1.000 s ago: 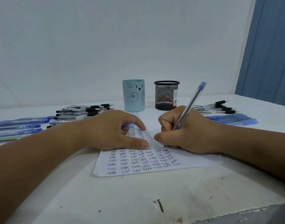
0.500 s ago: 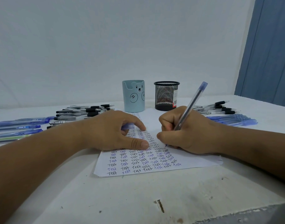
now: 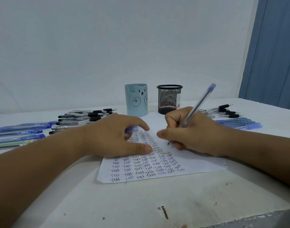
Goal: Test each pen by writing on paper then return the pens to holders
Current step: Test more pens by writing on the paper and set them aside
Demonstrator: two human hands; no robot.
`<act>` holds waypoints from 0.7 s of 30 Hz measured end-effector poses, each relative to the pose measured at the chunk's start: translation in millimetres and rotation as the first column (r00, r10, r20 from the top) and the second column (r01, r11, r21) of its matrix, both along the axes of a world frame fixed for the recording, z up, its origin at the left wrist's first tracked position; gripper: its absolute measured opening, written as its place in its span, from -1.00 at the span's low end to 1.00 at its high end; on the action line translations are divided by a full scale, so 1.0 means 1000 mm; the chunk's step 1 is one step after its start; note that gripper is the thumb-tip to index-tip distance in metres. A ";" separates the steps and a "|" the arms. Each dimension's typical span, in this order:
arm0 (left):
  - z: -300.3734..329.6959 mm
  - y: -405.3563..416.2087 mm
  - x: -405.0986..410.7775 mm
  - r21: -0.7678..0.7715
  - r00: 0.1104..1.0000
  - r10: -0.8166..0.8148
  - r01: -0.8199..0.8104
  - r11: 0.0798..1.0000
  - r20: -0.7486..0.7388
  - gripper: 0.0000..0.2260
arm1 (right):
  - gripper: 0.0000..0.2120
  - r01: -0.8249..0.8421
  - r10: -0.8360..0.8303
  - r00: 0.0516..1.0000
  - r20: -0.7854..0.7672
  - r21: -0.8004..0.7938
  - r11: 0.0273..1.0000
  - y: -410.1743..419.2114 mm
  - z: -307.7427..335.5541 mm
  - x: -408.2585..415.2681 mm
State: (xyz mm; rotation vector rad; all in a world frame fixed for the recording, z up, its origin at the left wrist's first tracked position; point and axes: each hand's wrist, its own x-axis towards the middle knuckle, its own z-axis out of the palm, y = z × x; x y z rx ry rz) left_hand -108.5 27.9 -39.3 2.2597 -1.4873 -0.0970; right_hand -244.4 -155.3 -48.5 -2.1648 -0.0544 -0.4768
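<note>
White wall behind, scuffed white table (image 3: 141, 204) below, and the paper (image 3: 198, 163) sits dead centre, crowded with rows of "Test". Right hand (image 3: 195, 134) pinches a clear blue pen (image 3: 198, 104) low on the barrel, tip at the sheet. Left hand (image 3: 111, 137) pins the paper at nine o'clock, fingers curled round a pale blue cap (image 3: 132, 129). Bear holder (image 3: 136, 100) and mesh holder (image 3: 169, 99) wait at twelve o'clock, no pens showing above their rims. Loose pens (image 3: 81, 116) lie at ten and more pens (image 3: 226, 112) at two. That pen looks light, stiff, slick plastic; a grip near the tip should steer it best.
</note>
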 end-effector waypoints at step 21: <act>-0.002 -0.015 -0.022 -0.449 0.999 -0.022 0.006 0.893 -0.031 -0.86 | -0.69 -0.030 -0.040 0.977 0.209 0.319 0.947 -0.002 0.004 0.006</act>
